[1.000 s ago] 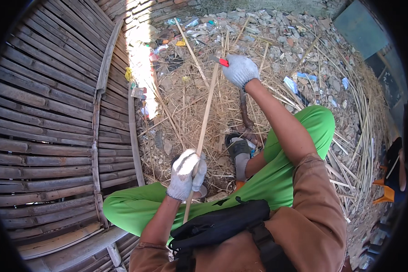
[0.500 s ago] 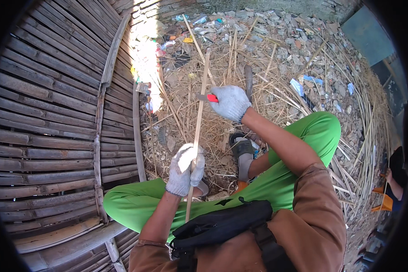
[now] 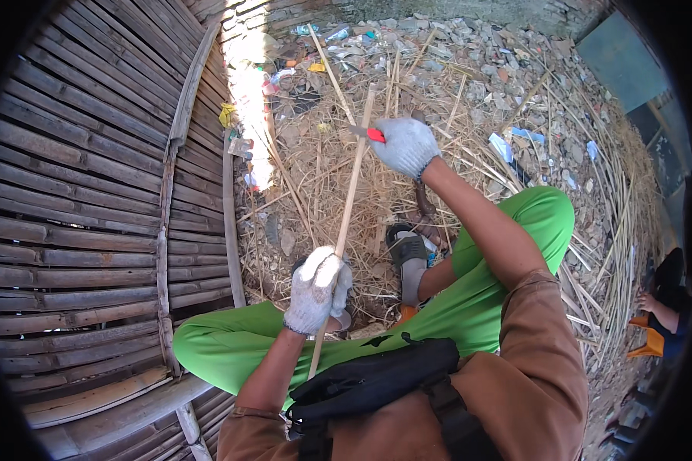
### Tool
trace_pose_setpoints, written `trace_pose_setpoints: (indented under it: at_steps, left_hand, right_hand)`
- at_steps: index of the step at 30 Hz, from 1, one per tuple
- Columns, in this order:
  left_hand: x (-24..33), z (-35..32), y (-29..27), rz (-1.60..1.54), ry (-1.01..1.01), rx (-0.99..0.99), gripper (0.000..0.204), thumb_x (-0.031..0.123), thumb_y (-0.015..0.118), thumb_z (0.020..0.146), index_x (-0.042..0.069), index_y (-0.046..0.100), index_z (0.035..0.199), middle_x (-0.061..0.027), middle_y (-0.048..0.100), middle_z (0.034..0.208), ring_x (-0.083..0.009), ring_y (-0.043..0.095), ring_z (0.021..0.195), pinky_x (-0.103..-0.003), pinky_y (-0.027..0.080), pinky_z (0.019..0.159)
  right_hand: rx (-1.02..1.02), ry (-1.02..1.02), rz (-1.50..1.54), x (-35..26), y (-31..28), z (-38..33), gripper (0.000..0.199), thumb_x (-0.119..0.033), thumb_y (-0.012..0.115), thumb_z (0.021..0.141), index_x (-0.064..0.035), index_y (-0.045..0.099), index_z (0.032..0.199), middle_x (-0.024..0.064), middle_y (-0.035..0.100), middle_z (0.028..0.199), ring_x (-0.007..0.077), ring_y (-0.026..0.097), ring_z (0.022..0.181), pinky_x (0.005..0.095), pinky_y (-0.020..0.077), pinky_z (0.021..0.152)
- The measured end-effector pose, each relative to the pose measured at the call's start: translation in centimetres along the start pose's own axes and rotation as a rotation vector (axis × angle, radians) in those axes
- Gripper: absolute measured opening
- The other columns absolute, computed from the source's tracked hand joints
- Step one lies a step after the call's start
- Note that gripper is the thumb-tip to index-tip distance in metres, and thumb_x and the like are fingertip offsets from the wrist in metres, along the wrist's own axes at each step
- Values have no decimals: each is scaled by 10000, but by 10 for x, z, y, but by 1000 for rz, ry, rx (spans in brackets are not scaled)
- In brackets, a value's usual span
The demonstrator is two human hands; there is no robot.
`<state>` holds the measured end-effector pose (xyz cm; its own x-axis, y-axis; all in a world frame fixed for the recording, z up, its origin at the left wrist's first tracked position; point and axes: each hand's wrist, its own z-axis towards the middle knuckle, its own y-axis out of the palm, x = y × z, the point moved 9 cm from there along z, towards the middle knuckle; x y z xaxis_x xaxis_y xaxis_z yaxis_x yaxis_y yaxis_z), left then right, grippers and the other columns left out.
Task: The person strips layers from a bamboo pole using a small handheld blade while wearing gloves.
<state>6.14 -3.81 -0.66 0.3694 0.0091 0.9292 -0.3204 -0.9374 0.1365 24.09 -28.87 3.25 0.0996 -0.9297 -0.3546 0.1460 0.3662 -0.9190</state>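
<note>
A long pale bamboo strip [image 3: 352,187] slants up and away from my lap. My left hand [image 3: 316,290], in a whitish knit glove, is wrapped round its lower part. In a matching glove, my right hand [image 3: 408,146] grips a knife [image 3: 373,134] by its red handle, most of which the fingers hide. The short dark blade points left and lies across the strip near its far end. From this angle I cannot tell how deep the edge bites.
A bamboo-slat platform [image 3: 73,223] fills the left side. Straw-like shavings [image 3: 377,207], rubble and litter cover the ground ahead. Long bamboo strips [image 3: 619,230] lie in a pile at right. Beyond them, another person's arm [image 3: 660,309] shows beside an orange stool [image 3: 647,338].
My right hand and the knife have moved a little farther away and to the right. The strip's far end has swung right; my left hand keeps its grip, nearly in place.
</note>
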Motion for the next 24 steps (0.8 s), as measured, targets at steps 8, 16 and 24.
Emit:
trace_pose_setpoints:
  at_steps: [8, 16, 24]
  left_hand:
    - [-10, 10, -13, -158, 80, 72, 223, 240, 596, 1112, 42, 614, 1213, -36, 640, 767, -93, 533, 458, -246, 406, 380]
    - [10, 10, -15, -129, 80, 97, 204, 212, 533, 1142, 22, 588, 1189, -46, 631, 761, -82, 513, 451, -239, 402, 382]
    - [12, -6, 1, -63, 83, 29, 224, 198, 514, 1148, -3, 575, 1226, -51, 612, 744, -84, 501, 444, -244, 394, 374]
  right_hand:
    - [-202, -249, 74, -89, 50, -85, 253, -370, 658, 931, -126, 710, 892, 158, 746, 809, 379, 760, 801, 544, 606, 709]
    - [-147, -219, 40, -94, 31, -54, 269, -371, 659, 934, -115, 721, 880, 164, 757, 826, 378, 766, 798, 539, 608, 701]
    - [-22, -54, -27, -31, 16, -9, 282, -384, 648, 915, -116, 730, 945, 192, 764, 906, 394, 764, 886, 559, 605, 788]
